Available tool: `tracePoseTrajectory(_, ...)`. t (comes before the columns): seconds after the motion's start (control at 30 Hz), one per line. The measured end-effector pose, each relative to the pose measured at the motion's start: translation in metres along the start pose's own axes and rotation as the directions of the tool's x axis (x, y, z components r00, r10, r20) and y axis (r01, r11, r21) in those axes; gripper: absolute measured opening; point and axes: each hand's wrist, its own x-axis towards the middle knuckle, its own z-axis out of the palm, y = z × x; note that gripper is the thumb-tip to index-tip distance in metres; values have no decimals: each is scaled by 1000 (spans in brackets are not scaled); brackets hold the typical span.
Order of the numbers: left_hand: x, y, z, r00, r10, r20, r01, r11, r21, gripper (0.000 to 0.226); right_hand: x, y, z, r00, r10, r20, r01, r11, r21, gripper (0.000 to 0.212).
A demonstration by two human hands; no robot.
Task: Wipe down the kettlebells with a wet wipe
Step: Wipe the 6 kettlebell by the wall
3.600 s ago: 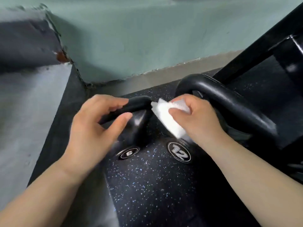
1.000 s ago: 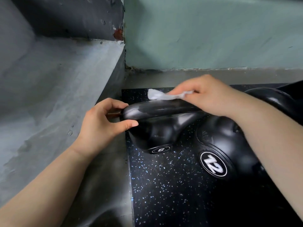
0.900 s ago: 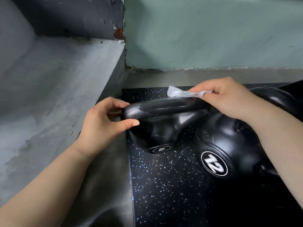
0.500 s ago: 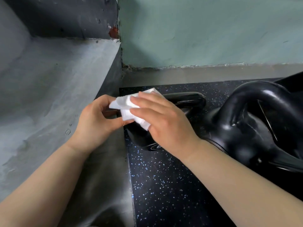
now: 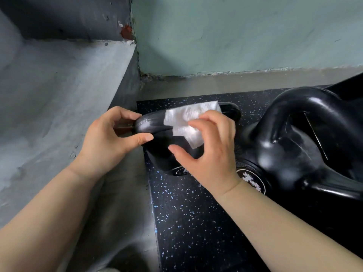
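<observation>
At the frame's centre, the right hand (image 5: 208,152) presses the wipe (image 5: 188,122) onto the small kettlebell (image 5: 157,150)'s handle, fingers closed on it, while the left hand (image 5: 110,138) pinches the handle's left end. Handle-wiping is the step in hand; the body probably comes next, then the big kettlebell (image 5: 306,146) at right.

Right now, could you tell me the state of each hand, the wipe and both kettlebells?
Left hand: pinching the small kettlebell's handle end.
Right hand: pressing the wipe down.
Wet wipe: draped over that handle.
Small kettlebell: upright.
Large kettlebell: untouched, glossy.
</observation>
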Motion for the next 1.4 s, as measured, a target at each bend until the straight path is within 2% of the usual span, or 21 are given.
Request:
tracePoseTrajectory(0.1, -1, 2, 1, 1000, -10, -9, 11, 1000, 25, 34, 8, -3, 6, 995, 73, -75, -72, 997, 5, 27)
tracePoseTrajectory(0.2, -1, 2, 1, 1000, 0, -11, 1, 998, 59, 35, 7, -6, 13, 995, 6, -103, -7, 1000, -8, 12)
tracePoseTrajectory(0.37, -2, 3, 2, 1000, 25, -12, -24, 998, 65, 38, -2, -24, 26, 992, -119, -36, 120, 993, 19, 15)
tracePoseTrajectory(0.43, -2, 3, 1, 1000, 26, -11, -25, 998, 49, 39, -7, -18, 22, 992, -124, -16, 125, 991, 57, 16)
tracePoseTrajectory(0.53, -1, 3, 2, 1000, 18, -15, -18, 1000, 5, 42, -4, -7, 14, 998, -8, -60, 12, 998, 62, 18)
tracePoseTrajectory(0.6, -2, 3, 4, 999, 12, -37, -13, 1000, -17, 43, -5, -10, 12, 981, 161, -110, -147, 982, 120, 16)
tracePoseTrajectory(0.67, -4, 3, 6, 998, 13, -62, -14, 999, -28, 40, -9, -18, 14, 897, 412, -161, -365, 895, 258, 13)
tracePoseTrajectory(0.73, -4, 2, 6, 998, 0, -57, -3, 999, -46, 35, -6, -26, 18, 700, 682, -212, -556, 707, 437, 18)
tracePoseTrajectory(0.8, -3, 0, 6, 999, 0, -44, -2, 998, -67, 34, 5, -34, 23, 504, 839, -208, -624, 519, 584, 27)
tracePoseTrajectory(0.83, -2, -1, 5, 999, 4, -40, -6, 997, -72, 37, 9, -37, 27, 437, 881, -182, -629, 444, 639, 33)
tracePoseTrajectory(0.87, -2, -3, 5, 999, 3, -38, -6, 997, -75, 37, 11, -42, 31, 400, 903, -155, -624, 392, 675, 37)
tracePoseTrajectory(0.9, -2, -4, 4, 999, 3, -34, -5, 997, -74, 33, 10, -49, 35, 397, 909, -129, -621, 370, 691, 37)
tracePoseTrajectory(0.97, -2, -6, 4, 1000, 3, -29, -5, 997, -76, 32, 2, -65, 43, 478, 875, -80, -629, 404, 664, 30)
tracePoseTrajectory(1.03, -2, -3, 4, 999, 9, -35, -12, 997, -78, 42, -5, -76, 45, 546, 837, -36, -635, 441, 635, 23)
tracePoseTrajectory(1.1, -3, 0, 6, 999, 5, -39, -8, 996, -83, 36, -1, -71, 41, 510, 858, -55, -634, 418, 650, 25)
tracePoseTrajectory(1.17, -4, 3, 6, 999, 1, -41, -4, 997, -76, 31, 8, -57, 32, 406, 907, -112, -620, 363, 695, 33)
tracePoseTrajectory(1.23, -4, 2, 5, 1000, -8, -26, 6, 998, -69, 32, 14, -49, 25, 303, 951, -64, -588, 239, 773, 30)
tracePoseTrajectory(1.27, -4, 2, 4, 1000, -12, -18, 10, 998, -70, 32, 15, -52, 23, 252, 968, 16, -568, 134, 812, 26)
tracePoseTrajectory(1.33, -4, 1, 3, 1000, -11, -23, 9, 998, -65, 34, 18, -65, 21, 232, 947, 222, -485, -85, 870, 27)
tracePoseTrajectory(1.37, -4, 0, 3, 1000, -8, -30, 6, 998, -65, 34, 19, -69, 20, 234, 928, 289, -460, -156, 874, 31)
tracePoseTrajectory(1.4, -4, 0, 3, 999, -7, -31, 5, 998, -63, 33, 21, -72, 18, 209, 920, 332, -457, -209, 865, 25)
